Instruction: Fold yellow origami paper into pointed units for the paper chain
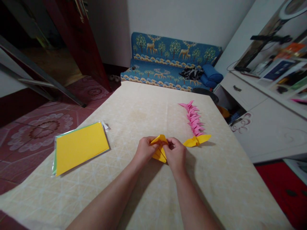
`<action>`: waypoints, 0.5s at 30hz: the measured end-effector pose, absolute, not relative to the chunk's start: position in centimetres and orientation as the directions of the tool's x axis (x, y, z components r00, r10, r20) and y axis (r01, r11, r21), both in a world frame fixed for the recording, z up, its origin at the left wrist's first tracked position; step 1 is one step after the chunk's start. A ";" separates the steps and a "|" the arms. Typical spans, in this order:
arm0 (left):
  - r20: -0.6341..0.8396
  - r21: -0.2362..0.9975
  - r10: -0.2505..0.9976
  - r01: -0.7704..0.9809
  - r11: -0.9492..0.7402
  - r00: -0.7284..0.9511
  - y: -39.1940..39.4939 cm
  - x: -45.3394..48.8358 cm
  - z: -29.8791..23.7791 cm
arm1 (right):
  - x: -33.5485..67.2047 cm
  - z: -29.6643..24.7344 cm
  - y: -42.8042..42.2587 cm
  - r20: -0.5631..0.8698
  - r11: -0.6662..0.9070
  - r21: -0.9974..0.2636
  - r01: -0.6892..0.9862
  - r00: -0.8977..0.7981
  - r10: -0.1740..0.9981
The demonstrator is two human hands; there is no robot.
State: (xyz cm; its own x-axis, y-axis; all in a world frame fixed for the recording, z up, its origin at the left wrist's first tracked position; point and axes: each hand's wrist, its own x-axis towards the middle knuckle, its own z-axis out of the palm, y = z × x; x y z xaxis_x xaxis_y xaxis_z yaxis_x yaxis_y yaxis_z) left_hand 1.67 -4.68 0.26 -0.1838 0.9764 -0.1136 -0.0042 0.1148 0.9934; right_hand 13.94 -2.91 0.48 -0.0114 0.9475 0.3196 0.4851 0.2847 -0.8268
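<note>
Between my hands is a piece of folded yellow paper [159,155], partly opened into a layered shape with a point at the top. My left hand [145,147] pinches its left side, the thumb resting on the paper. On the other side my right hand [176,151] grips the right edge, fingers closed; some fingertips are hidden behind the paper. Just right of my right hand lies a finished-looking yellow origami piece [196,140] with two spread wings. It touches the near end of a row of several pink origami pieces [194,118].
A stack of yellow paper sheets [81,147] in a clear sleeve lies at the table's left. Beyond the patterned tablecloth [148,105] stands a blue sofa [165,68]. A white cabinet [268,118] is close by on the right, and a metal ladder-like frame [48,83] on the left.
</note>
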 end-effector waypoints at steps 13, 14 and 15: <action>-0.091 0.993 0.973 0.055 0.105 -0.214 -5.3 2.6 0.9 | 14.2 1.1 -3.1 0.474 0.392 -0.630 0.671 -0.069 0.878; -0.079 0.992 0.973 0.078 0.099 -0.218 -5.3 2.7 1.0 | 14.3 1.1 -3.0 0.469 0.389 -0.622 0.680 -0.074 0.880; -0.065 0.990 0.973 0.106 0.090 -0.221 -5.3 2.8 1.0 | 14.3 1.2 -3.0 0.466 0.382 -0.610 0.694 -0.076 0.881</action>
State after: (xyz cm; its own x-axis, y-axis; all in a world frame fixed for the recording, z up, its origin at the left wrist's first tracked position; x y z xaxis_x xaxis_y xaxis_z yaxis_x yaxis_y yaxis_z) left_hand 2.76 -5.34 1.01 -0.2208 0.9732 -0.0649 0.1059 0.0901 0.9903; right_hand 14.32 -2.99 1.18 -0.0755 0.8814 0.4663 0.6938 0.3823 -0.6103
